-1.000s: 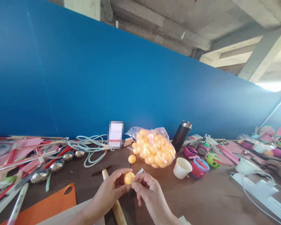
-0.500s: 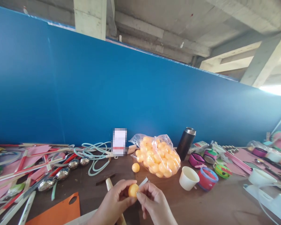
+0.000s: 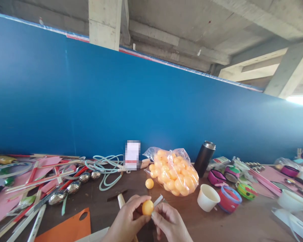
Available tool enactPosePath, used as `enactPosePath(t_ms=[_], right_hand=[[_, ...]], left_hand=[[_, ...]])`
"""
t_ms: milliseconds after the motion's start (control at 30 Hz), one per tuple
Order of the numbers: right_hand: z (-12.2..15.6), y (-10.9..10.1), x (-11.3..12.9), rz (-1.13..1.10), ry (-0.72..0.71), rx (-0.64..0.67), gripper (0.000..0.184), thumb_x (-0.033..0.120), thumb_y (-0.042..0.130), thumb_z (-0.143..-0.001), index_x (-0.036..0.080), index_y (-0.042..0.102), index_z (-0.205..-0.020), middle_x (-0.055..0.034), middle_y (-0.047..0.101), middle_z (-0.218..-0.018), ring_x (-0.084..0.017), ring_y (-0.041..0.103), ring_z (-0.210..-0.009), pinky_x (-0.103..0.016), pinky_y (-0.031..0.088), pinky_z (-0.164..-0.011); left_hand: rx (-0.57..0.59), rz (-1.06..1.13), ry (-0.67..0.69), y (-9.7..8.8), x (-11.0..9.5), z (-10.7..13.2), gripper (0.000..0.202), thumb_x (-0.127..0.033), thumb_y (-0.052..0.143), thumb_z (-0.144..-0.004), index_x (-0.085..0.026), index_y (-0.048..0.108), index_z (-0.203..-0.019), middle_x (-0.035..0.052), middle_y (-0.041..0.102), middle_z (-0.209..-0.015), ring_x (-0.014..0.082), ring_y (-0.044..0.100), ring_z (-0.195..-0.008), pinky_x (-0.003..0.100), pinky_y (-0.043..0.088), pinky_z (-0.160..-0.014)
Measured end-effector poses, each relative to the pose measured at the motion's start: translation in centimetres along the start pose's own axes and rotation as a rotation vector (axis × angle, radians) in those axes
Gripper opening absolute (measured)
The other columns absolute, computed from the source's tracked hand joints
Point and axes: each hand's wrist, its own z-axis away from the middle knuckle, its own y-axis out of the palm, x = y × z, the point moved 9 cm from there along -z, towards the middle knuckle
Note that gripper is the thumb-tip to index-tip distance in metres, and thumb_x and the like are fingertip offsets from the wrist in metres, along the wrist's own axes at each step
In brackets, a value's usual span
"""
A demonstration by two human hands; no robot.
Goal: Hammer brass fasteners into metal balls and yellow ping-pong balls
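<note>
My left hand (image 3: 130, 216) pinches an orange table tennis ball (image 3: 147, 207) between thumb and fingers. At the ball's right side, my right hand (image 3: 170, 220) is closed in a pinch, its thumb tip by the ball; whatever it may hold is hidden. A thin white strip (image 3: 158, 200) shows just behind the right fingers, and I cannot tell whether they grip it. Under my left hand runs a pale wooden handle (image 3: 121, 200), partly covered. Beyond the hands lie a loose orange ball (image 3: 149, 183) and a clear plastic bag full of such balls (image 3: 175, 174).
Right of the bag stand a black bottle (image 3: 204, 158), a paper cup (image 3: 208, 198) and a red-and-blue round container (image 3: 229, 199). To the left are an orange sheet (image 3: 65, 227), metal maracas-like balls (image 3: 73, 187), coiled pale tubing (image 3: 107, 171) and many sticks. A blue partition (image 3: 151, 111) rises behind.
The view has shifted a little, so everything sits slightly further right and lower. Both hands keep nearly the same pose around the ball.
</note>
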Motion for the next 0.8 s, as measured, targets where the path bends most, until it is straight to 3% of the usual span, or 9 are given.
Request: enactPosePath(t_ms=[300, 500, 800], right_hand=[[-0.1, 0.1, -0.7, -0.068, 0.036, 0.013, 0.043, 0.058, 0.063, -0.068, 0.017, 0.049, -0.071, 0.0072, 0.049, -0.05, -0.005, 0.045, -0.038, -0.021, 0.042, -0.041], [-0.3, 0.2, -1.8, -0.139, 0.077, 0.001, 0.044, 0.057, 0.067, -0.065, 0.017, 0.052, -0.074, 0.0066, 0.049, -0.054, -0.007, 0.047, -0.049, -0.03, 0.054, -0.055], [0.4, 0.6, -0.6, -0.202, 0.084, -0.011, 0.045, 0.057, 0.068, -0.065, 0.016, 0.051, -0.071, 0.006, 0.052, -0.054, -0.005, 0.046, -0.051, -0.034, 0.054, -0.065]], left_hand=[[0.019, -0.023, -0.025, 0.0, -0.4, 0.3, 0.037, -0.028, 0.062, -0.073, -0.023, 0.062, -0.109, 0.005, 0.059, -0.099, 0.0177, 0.056, -0.087, 0.025, 0.042, -0.076], [0.005, -0.025, -0.043, -0.1, -0.7, 0.3, 0.037, -0.029, 0.062, -0.072, -0.022, 0.063, -0.108, 0.0047, 0.059, -0.096, 0.0175, 0.055, -0.085, 0.025, 0.042, -0.076], [0.002, -0.027, -0.024, -0.5, -1.3, 0.6, 0.036, -0.027, 0.063, -0.071, -0.022, 0.064, -0.106, 0.0032, 0.058, -0.091, 0.0177, 0.056, -0.084, 0.024, 0.041, -0.075]])
